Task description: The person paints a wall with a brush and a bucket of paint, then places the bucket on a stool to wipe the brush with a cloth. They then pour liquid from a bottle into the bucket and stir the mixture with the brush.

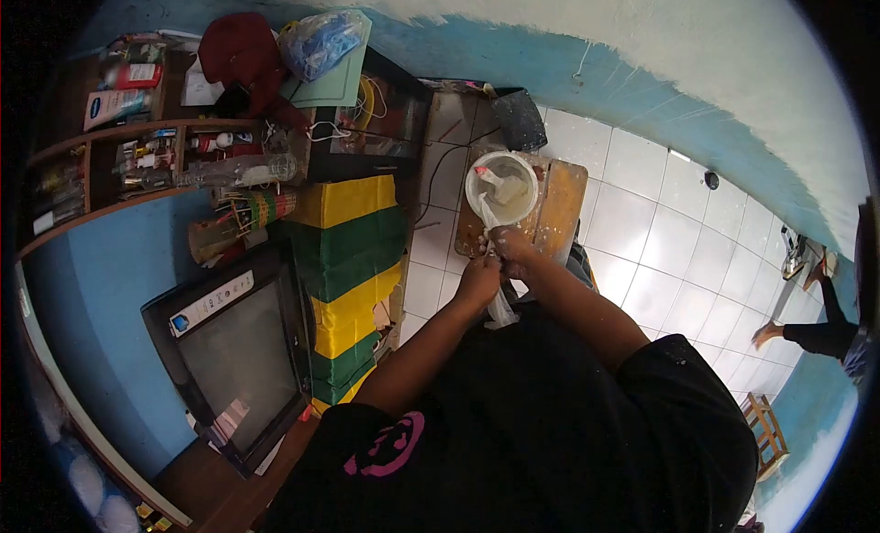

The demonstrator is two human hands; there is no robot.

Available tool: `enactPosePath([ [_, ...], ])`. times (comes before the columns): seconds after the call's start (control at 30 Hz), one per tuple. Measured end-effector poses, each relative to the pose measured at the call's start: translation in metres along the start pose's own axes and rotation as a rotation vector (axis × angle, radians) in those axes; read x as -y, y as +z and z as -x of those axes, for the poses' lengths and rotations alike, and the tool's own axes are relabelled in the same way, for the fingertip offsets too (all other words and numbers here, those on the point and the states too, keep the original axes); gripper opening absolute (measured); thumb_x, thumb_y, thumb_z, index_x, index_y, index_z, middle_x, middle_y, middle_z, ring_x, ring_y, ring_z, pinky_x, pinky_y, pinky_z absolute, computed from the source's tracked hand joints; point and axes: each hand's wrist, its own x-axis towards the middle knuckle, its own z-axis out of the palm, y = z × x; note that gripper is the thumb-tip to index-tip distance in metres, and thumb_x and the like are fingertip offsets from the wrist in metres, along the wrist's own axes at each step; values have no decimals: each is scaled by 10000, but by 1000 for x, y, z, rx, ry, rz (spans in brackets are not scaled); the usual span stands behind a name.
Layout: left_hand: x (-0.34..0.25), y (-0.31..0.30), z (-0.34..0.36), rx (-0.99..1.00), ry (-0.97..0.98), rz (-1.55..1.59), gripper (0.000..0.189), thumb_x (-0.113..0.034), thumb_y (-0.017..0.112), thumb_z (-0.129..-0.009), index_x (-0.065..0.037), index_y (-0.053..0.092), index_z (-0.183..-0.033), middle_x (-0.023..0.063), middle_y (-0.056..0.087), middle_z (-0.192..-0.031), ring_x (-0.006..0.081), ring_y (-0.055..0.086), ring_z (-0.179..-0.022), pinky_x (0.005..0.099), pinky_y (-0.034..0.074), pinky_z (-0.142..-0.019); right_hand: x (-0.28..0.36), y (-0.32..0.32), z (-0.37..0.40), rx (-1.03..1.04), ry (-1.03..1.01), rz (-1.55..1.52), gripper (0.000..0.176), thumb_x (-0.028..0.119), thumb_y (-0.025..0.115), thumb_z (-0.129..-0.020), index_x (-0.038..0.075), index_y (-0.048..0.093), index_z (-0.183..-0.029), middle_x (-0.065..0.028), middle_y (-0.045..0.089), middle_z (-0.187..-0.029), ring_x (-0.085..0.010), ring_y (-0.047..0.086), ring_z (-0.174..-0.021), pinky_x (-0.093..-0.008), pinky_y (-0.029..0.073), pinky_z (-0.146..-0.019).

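My left hand (480, 278) and my right hand (511, 246) are close together at the near edge of a small wooden stool (561, 198). Both are closed around a limp, twisted whitish strip (501, 311); I cannot tell whether it is cloth or plastic. One end hangs below my hands toward my black shirt, and the other runs up to the rim of a white bucket (471, 186). The bucket stands on the paint-spotted stool. Inside it lies pale, wet-looking matter, with a small red-and-white item (485, 172) near its left side.
A dark container (520, 120) stands behind the stool. On the left are a television (243, 350), a yellow-and-green striped cloth (353, 249) and a shelf (137, 130) of bottles. White floor tiles (660, 230) extend right, where another person's limbs (811, 336) show at the edge.
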Motion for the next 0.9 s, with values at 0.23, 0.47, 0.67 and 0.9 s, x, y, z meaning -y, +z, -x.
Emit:
enactPosePath([
  [0.23, 3, 0, 2, 28, -31, 173, 271, -207, 343, -862, -5, 507, -785, 56, 493, -666, 156, 464, -590, 310, 375, -566, 4, 2, -7, 37, 39, -31, 80, 101, 435, -821, 53, 498, -832, -50, 531, -689, -177, 512, -549, -316, 441, -477],
  [0.47, -2, -4, 6, 61, -65, 193, 254, -214, 352, -856, -18, 505, -800, 42, 488, -670, 145, 464, -611, 303, 375, -589, 11, 2, -11, 40, 77, -143, 114, 129, 452, -813, 68, 538, -770, -49, 537, -637, -192, 513, -509, -333, 416, -435],
  [0.67, -23, -12, 21, 94, -75, 97, 239, -208, 366, -845, -14, 501, -813, 44, 488, -678, 148, 474, -623, 312, 379, -600, 25, 15, -3, -53, 89, -78, 128, 146, 454, -808, 74, 543, -749, -50, 542, -625, -192, 515, -499, -351, 417, -432],
  [0.9, 7, -3, 0, 58, 52, 195, 210, -192, 396, -835, -15, 502, -798, 40, 492, -670, 147, 457, -610, 317, 365, -573, 22, 10, -23, -15, 23, -20, 98, 114, 444, -809, 47, 516, -809, -61, 549, -674, -189, 516, -509, -333, 438, -440],
])
